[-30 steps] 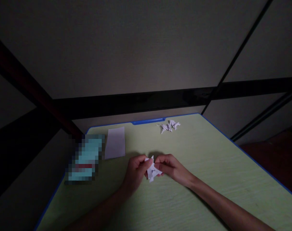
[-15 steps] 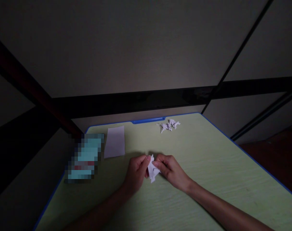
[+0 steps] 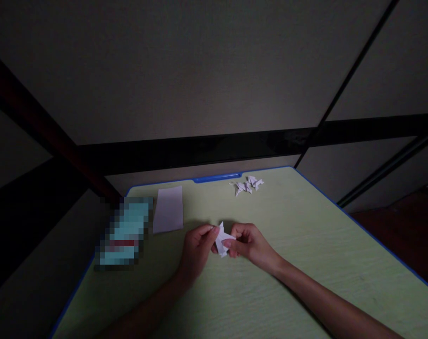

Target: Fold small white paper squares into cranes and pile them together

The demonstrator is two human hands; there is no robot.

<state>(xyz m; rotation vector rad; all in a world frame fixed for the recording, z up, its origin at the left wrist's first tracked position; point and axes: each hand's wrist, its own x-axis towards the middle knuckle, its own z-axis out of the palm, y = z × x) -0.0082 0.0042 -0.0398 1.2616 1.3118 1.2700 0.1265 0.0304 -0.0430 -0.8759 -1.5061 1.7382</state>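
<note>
The left hand (image 3: 197, 247) and right hand (image 3: 254, 245) both grip one small folded paper (image 3: 221, 246) — thumbs on top, fingers curled beneath, each closed down to a pinch on its own side. The folded paper is over the middle of the table (image 3: 323, 254), a pointed tip toward the far side; whether it touches the surface I cannot tell. Farther off, slightly right, lie two white figures (image 3: 255, 182), close together. A white sheet (image 3: 169, 209) lies far left — just right of a pixelated pale-blue object (image 3: 129, 230).
</note>
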